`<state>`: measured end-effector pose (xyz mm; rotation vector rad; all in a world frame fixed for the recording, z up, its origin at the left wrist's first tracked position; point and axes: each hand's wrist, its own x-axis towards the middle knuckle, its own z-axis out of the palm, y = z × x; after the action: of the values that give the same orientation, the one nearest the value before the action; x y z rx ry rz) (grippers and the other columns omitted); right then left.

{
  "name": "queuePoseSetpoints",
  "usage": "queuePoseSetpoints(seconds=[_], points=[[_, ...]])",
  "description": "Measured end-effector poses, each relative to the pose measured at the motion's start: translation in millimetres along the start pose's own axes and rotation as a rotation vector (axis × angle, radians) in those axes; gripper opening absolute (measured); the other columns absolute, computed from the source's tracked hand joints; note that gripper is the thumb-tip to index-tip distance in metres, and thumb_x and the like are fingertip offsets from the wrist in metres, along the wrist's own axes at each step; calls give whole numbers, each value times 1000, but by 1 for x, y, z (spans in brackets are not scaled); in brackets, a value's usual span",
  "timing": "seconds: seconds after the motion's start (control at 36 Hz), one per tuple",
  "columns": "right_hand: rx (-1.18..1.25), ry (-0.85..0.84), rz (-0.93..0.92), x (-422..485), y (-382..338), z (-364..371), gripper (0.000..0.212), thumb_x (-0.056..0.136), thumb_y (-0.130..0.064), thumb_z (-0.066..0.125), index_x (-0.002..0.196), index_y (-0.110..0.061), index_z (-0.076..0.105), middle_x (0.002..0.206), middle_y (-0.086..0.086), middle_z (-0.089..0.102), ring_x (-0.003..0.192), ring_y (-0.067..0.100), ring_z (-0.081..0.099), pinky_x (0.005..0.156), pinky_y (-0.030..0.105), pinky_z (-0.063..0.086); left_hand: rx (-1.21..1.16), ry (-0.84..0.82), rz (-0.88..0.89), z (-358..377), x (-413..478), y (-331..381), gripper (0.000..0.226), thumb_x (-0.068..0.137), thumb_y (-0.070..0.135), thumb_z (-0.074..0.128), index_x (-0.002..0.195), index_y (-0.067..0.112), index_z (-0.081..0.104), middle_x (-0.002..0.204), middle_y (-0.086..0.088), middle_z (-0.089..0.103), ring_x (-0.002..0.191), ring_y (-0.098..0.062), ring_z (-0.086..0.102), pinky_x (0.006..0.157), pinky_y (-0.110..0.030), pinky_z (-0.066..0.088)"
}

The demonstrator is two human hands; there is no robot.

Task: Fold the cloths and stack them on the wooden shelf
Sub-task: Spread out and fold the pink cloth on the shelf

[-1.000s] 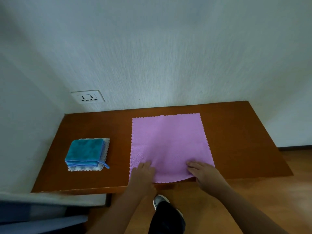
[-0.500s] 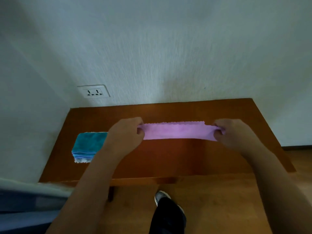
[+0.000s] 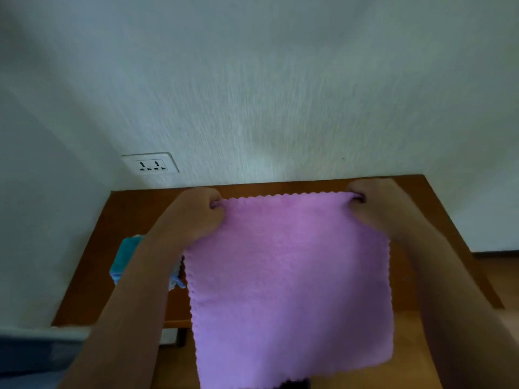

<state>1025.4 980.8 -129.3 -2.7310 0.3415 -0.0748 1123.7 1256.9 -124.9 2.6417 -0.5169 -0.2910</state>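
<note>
A pink cloth (image 3: 289,282) with scalloped edges hangs spread out in the air above the wooden shelf (image 3: 134,217). My left hand (image 3: 193,217) pinches its upper left corner and my right hand (image 3: 376,206) pinches its upper right corner. The cloth's lower edge dangles toward me and covers the middle of the shelf. A folded stack with a teal cloth (image 3: 125,256) on top lies on the shelf's left side, mostly hidden behind my left forearm.
The shelf stands in a corner against white walls. A wall socket (image 3: 150,164) sits above its back left. Wooden floor (image 3: 500,279) shows to the right, and a grey surface (image 3: 33,352) lies at the lower left.
The pink cloth lay flat on the shelf a second ago. Both hands took its corners and lifted it, and it now hangs open and much closer to the camera.
</note>
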Motion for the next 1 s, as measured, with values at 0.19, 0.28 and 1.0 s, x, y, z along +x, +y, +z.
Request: queuePoseSetpoints(seconds=[0.19,0.28,1.0], points=[[-131,-175,197,61,18,76,18,88,0,41,78,-10,51,72,2,49,69,19,48,54,23,33,173,-118,-48,75,74,-38,16,91,11,48,100,5,59,104,-12,61,96,-26,55,79,-31,40],[-171,-187,230,81,26,94,23,91,-1,41,101,-10,59,82,2,52,75,19,51,63,27,41,227,-95,-46,91,94,-44,19,93,9,45,105,8,60,109,-10,61,104,-27,56,83,-32,42],[-199,-232,-82,94,-13,226,56,98,-31,22,149,-13,10,157,5,5,144,24,-4,111,44,-3,304,-209,182,202,116,-29,56,101,36,19,150,19,-3,158,-1,-8,143,-18,-16,113,-50,-6]])
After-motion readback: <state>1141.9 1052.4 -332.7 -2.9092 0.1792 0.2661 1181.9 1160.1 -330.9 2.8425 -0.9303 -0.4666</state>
